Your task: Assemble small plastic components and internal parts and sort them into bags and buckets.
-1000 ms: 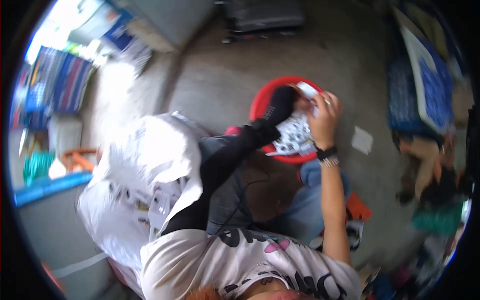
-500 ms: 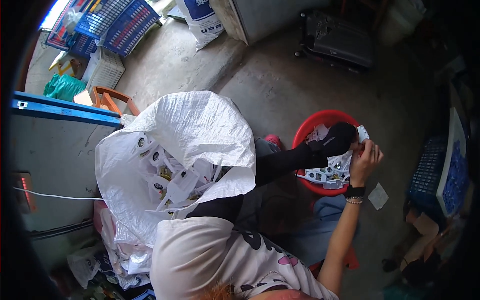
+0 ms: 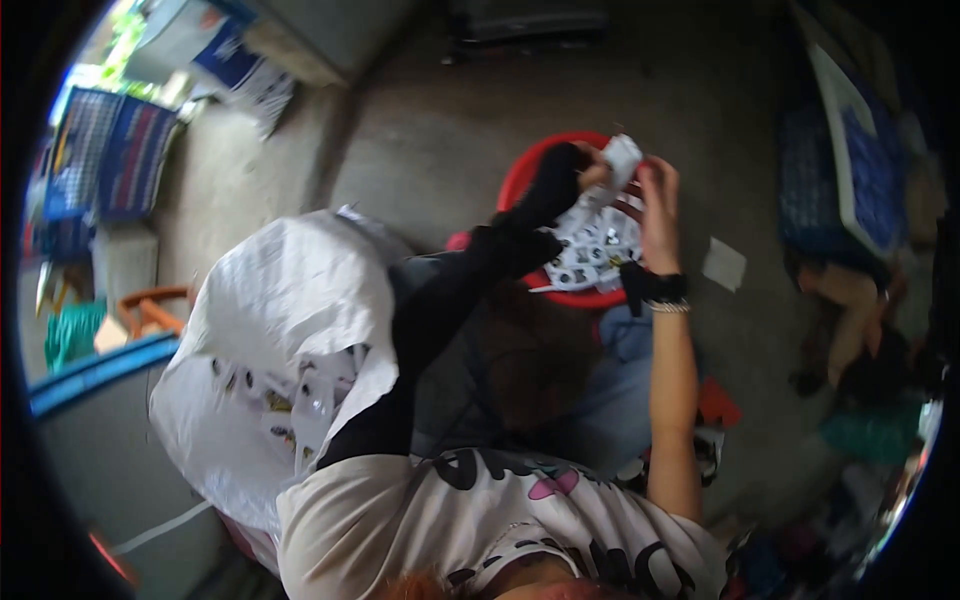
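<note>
Over the far side of a red basin, my left hand, in a black sleeve, is closed on a small white plastic part. Just to the right of that part, my right hand is raised with its fingers stretched upward and the thumb apart. It wears a black wristband and a beaded bracelet. Motion blurs the fingertips, and whether they touch the part is unclear. Many white plastic pieces with dark round fittings lie in the basin below both hands.
A large white woven sack holding similar white parts stands at my left. A pale square scrap lies on the floor right of the basin. Blue crates stand far left, and a white tray of blue pieces is at the right.
The view has swung, so the basin sits farther left and higher. My right fingers, earlier curled at the white part, are now straighter beside it, while my left hand holds it.
</note>
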`<state>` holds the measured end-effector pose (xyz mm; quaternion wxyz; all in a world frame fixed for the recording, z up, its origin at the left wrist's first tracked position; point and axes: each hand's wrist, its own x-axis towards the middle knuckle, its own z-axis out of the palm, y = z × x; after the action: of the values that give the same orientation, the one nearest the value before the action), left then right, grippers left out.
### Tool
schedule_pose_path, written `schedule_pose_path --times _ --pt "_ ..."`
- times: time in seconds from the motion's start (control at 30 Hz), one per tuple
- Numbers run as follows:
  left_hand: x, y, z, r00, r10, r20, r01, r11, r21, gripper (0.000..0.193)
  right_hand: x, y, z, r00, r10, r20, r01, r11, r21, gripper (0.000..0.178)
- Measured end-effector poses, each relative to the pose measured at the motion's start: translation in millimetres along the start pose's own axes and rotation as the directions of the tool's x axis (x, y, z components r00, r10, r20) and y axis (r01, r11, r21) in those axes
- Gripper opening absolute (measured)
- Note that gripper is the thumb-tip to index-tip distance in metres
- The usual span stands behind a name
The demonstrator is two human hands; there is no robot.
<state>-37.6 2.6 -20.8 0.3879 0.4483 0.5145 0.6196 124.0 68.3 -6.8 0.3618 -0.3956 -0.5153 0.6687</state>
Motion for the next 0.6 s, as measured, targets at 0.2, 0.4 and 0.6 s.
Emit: schedule_pose_path --times 0.2,0.4,0.6 --pt "4.7 3.7 13.3 0.997 -0.075 0.034 0.078 0.990 -0.120 0.009 -9.1 -11.4 2.1 0.940 -0.323 0.106 0.340 0.896 -0.286 0.044" --pt "4.6 14.9 11.4 0.995 -0.093 0.044 0.099 0.977 -0.191 0.004 -4.7 -2.9 -2.1 0.994 -0.085 0.072 0.073 0.985 0.155 0.021" --pt "6.7 11.5 0.8 0.982 -0.143 0.124 0.149 0.988 -0.048 0.012 -8.7 -13.0 5.3 0.981 -0.148 0.125 0.149 0.989 -0.001 0.019"
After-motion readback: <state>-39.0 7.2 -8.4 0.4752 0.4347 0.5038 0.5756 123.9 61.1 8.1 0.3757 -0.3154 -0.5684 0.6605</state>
